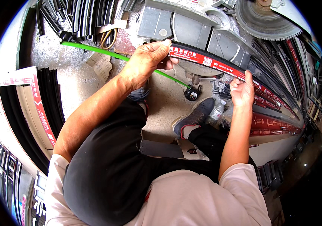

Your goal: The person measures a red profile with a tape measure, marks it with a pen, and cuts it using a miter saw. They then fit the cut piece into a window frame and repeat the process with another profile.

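A long black profile strip with red printed film stretches between my hands, above the base of a cutting saw's grey metal table. My left hand pinches its left end between thumb and fingers. Farther right, my right hand is closed on the strip from below, its index finger raised along the edge. The strip runs on to the right past that hand. Below it, a tape measure lies on the floor with its green blade pulled out, passing behind my left hand.
A round toothed saw blade stands at the upper right. A hammer-like tool lies by the tape measure, and a clear plastic bottle by my shoe. Black profiles lie at the back left; more red-filmed profiles are stacked at right.
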